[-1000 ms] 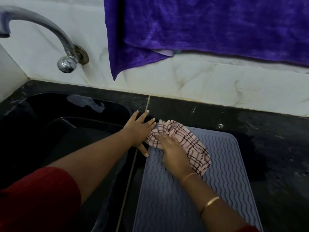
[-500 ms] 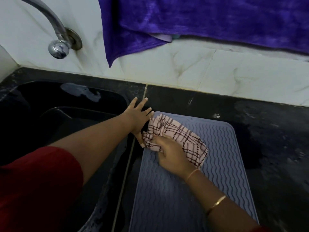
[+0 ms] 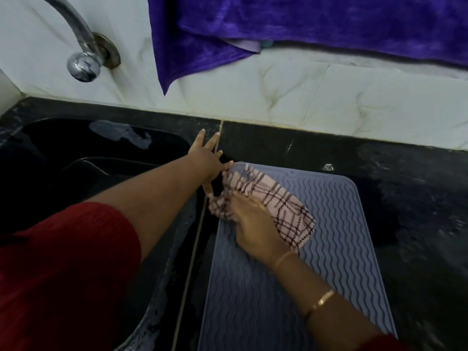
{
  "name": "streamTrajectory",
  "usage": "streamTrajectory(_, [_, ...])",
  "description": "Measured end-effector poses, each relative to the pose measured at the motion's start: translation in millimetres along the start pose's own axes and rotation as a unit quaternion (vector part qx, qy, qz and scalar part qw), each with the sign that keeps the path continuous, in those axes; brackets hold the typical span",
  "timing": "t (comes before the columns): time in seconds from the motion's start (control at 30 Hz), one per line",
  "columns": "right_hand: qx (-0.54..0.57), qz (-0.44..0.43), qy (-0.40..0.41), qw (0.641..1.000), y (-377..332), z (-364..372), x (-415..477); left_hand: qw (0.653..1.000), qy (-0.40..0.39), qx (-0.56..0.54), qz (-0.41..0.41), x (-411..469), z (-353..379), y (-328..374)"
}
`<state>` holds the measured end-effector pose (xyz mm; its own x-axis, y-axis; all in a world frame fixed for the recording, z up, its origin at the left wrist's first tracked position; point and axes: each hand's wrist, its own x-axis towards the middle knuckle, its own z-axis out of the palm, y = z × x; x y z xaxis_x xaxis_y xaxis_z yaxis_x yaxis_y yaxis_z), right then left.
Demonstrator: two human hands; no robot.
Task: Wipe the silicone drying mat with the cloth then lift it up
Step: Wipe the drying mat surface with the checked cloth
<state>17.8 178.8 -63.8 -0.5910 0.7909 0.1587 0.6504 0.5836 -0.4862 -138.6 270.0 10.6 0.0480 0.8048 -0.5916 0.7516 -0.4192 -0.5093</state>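
Observation:
A grey-blue silicone drying mat [image 3: 336, 239] with wavy ridges lies flat on the black counter. A crumpled pink checked cloth [image 3: 278, 206] sits on its far left part. My right hand [image 3: 253, 224] lies on the cloth, fingers curled into its near edge, pressing it onto the mat. My left hand [image 3: 207, 158] rests flat on the counter beside the mat's far left corner, fingers spread and straight; its thumb is partly hidden by the cloth.
A black sink [image 3: 101, 168] lies left of the mat, with a metal tap [image 3: 83, 59] on the white marble wall above. A purple towel [image 3: 278, 29] hangs along the wall. Wet black counter [image 3: 417, 211] extends to the right.
My right hand has dragged the cloth a little toward the mat's left edge. My left hand stays planted by the mat's corner. The camera has tilted down and closer.

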Motion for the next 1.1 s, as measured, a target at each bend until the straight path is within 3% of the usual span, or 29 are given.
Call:
streamTrajectory(0.1, [0.055, -0.035, -0.023, 0.998, -1.6, -3.8, -25.0, 1.000, -0.004, -0.013, -0.015, 1.2, -1.0, 3.5])
streamTrajectory(0.17, [0.061, -0.026, 0.003, 0.998, 2.7, -7.3, -20.0, 0.997, 0.008, -0.072, -0.020, 0.7, -2.2, 2.9])
streamTrajectory(0.3, [-0.068, 0.098, 0.058, 0.991, 6.8, -0.7, 9.5, 0.970, 0.130, -0.201, -0.046, -2.6, 9.9, 16.3])
streamTrajectory(0.37, [-0.090, 0.119, 0.055, 0.987, 3.7, 5.1, 17.0, 0.949, 0.148, -0.269, -0.072, -3.8, 19.8, 23.0])
streamTrajectory(0.63, [-0.064, -0.055, 0.043, 0.995, -16.2, 9.8, -49.1, 0.932, 0.144, -0.313, -0.113, 2.9, 21.3, 25.7])
streamTrajectory(0.73, [0.011, -0.088, 0.024, 0.996, -19.3, 1.9, -63.2, 0.931, 0.220, -0.264, -0.119, -4.4, 20.8, 36.2])
streamTrajectory(0.83, [0.061, -0.013, 0.064, 0.996, -7.1, -8.0, -34.7, 0.889, 0.328, -0.313, -0.067, -18.5, 33.6, 48.6])
streamTrajectory(0.93, [0.006, 0.089, 0.057, 0.994, -6.9, -9.0, -3.5, 0.835, 0.314, -0.450, -0.048, -32.3, 61.2, 55.4])
streamTrajectory(1.1, [-0.066, 0.010, 0.018, 0.998, -26.2, -0.1, -38.1, 0.894, 0.252, -0.369, -0.026, -40.5, 77.9, 59.3])
